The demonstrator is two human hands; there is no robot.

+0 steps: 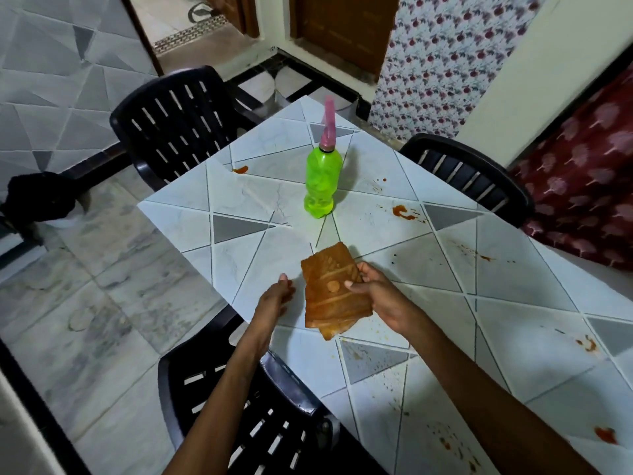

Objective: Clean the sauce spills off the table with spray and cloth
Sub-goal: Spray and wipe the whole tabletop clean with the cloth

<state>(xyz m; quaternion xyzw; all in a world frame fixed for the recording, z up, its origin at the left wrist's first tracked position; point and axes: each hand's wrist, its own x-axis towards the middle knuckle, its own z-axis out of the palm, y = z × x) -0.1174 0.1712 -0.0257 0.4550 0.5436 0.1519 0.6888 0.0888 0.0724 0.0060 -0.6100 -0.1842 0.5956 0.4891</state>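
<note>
Cloth is folded flat at the near tabletop, resting or just lifted, can't tell. The right hand clamps its right edge, thumb on top; likely presenting a wiping face. Left hand hovers just beside the cloth's left edge, fingers loosely curled, holding nothing, both forearms extended forward. Spray bottle stands upright mid-table, untouched, with red sauce spills scattered around it, so probably no spraying or wiping yet.

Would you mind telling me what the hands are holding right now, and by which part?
The right hand pinches the folded orange cloth at its right edge. The left hand holds nothing.
</note>
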